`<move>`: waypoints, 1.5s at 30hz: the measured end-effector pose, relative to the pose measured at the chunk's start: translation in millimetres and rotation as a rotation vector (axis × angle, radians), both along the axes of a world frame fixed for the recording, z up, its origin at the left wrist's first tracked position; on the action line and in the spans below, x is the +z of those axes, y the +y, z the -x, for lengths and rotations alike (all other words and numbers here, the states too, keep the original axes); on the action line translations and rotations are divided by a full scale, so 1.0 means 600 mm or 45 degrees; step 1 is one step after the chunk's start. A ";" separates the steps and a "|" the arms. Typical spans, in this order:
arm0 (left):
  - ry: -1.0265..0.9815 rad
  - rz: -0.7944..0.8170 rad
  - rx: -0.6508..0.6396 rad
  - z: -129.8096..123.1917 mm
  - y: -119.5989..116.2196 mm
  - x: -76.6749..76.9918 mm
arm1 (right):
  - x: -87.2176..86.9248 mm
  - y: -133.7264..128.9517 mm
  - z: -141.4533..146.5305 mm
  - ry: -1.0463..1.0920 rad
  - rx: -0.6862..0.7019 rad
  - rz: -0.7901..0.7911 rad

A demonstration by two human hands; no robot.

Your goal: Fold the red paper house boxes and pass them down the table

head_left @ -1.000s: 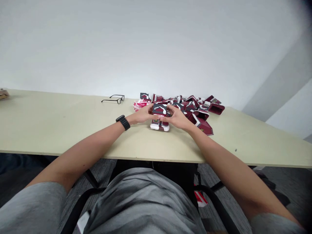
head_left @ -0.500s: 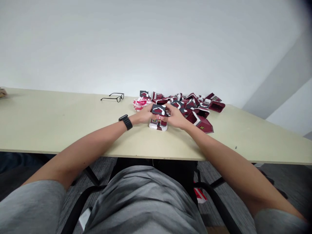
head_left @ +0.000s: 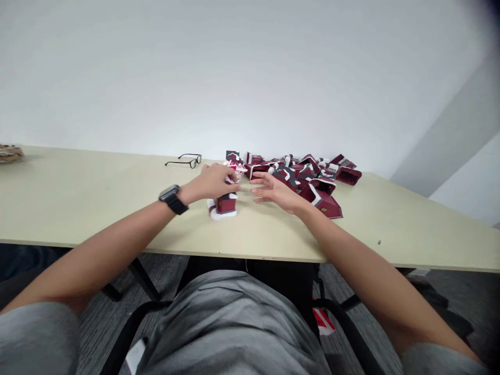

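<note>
Your left hand (head_left: 213, 182) is curling forward over a small paper house (head_left: 224, 204), with its fingers (head_left: 228, 178) resting against a crumpled red-and-white paper (head_left: 235, 167) just above the house's roof; you cannot tell from this head view whether they are gripping it. The house is standing upright just below those fingers, showing dark red walls and a white base. Your right hand (head_left: 275, 191) is lying open with its fingers spread, apart from your left hand and touching nothing you can make out. Just beyond and to the right of that hand, a pile of dark red paper pieces (head_left: 300, 174) is spreading along the far side of the pale tabletop (head_left: 97, 208). Past your left hand, black-framed glasses (head_left: 187, 161) are lying on the table, and a black watch (head_left: 170, 199) is sitting on your left wrist. Well off to the left of that hand, a brown object (head_left: 10, 153) is resting at the table's edge, too blurred to identify.
</note>
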State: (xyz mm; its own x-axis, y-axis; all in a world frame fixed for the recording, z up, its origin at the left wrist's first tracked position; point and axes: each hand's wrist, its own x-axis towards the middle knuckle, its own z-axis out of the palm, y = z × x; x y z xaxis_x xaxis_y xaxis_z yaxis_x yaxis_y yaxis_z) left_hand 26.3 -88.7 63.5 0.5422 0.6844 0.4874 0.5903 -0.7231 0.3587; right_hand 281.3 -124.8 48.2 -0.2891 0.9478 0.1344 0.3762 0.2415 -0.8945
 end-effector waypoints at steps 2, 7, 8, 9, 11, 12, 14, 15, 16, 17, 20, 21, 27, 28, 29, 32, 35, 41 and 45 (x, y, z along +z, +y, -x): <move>0.145 -0.005 0.118 0.058 0.016 -0.001 | -0.001 0.001 0.000 -0.038 -0.036 0.006; 0.439 0.114 0.596 0.276 0.114 -0.013 | -0.002 0.001 0.008 -0.061 -0.056 0.020; 0.462 0.104 0.747 0.321 0.133 -0.017 | -0.002 0.001 0.010 -0.058 -0.063 0.013; 0.487 0.092 0.905 0.360 0.149 -0.022 | -0.001 0.001 0.011 -0.057 -0.073 0.007; 0.503 -0.052 1.063 0.412 0.169 -0.033 | 0.000 0.002 0.011 -0.058 -0.105 -0.005; 0.487 -0.124 1.071 0.421 0.174 -0.039 | 0.000 0.003 0.011 -0.062 -0.124 -0.008; 0.430 -0.228 0.977 0.401 0.174 -0.049 | -0.001 0.005 0.010 -0.072 -0.164 -0.017; 0.396 -0.252 0.898 0.375 0.170 -0.053 | -0.002 0.006 0.010 -0.075 -0.186 -0.024; 0.372 -0.260 0.806 0.339 0.165 -0.056 | -0.002 0.007 0.009 -0.074 -0.209 -0.037; 0.357 -0.266 0.699 0.298 0.158 -0.057 | -0.002 0.009 0.008 -0.074 -0.230 -0.058; 0.330 -0.286 0.348 0.162 0.133 -0.054 | 0.002 0.015 -0.001 -0.124 -0.342 -0.275; 0.315 -0.294 0.252 0.119 0.126 -0.051 | 0.005 0.018 -0.006 -0.169 -0.408 -0.426; 0.292 -0.231 0.142 -0.039 0.125 -0.051 | 0.031 0.033 -0.055 -0.580 -0.864 -0.995; 0.275 -0.220 0.166 -0.048 0.130 -0.057 | 0.033 0.034 -0.063 -0.645 -0.885 -0.912; 0.255 -0.216 0.180 -0.051 0.135 -0.064 | 0.034 0.036 -0.070 -0.694 -0.881 -0.808; 0.183 -0.230 0.172 -0.046 0.147 -0.083 | 0.031 0.040 -0.083 -0.755 -0.815 -0.576; 0.117 -0.240 0.145 -0.036 0.153 -0.092 | 0.028 0.041 -0.085 -0.722 -0.806 -0.576; 0.008 -0.217 0.159 -0.036 0.164 -0.094 | 0.030 0.030 -0.079 -0.657 -0.720 -0.445; 0.002 -0.213 0.160 -0.033 0.173 -0.095 | 0.030 0.022 -0.068 -0.545 -0.498 -0.388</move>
State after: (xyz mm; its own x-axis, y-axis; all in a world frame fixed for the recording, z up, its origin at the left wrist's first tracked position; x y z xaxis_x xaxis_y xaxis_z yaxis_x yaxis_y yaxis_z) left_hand 45.9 14.8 6.4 0.4586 0.6565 0.5989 0.6802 -0.6930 0.2388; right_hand 322.0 -111.4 66.2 -0.0187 0.9315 0.3634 0.7955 0.2340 -0.5589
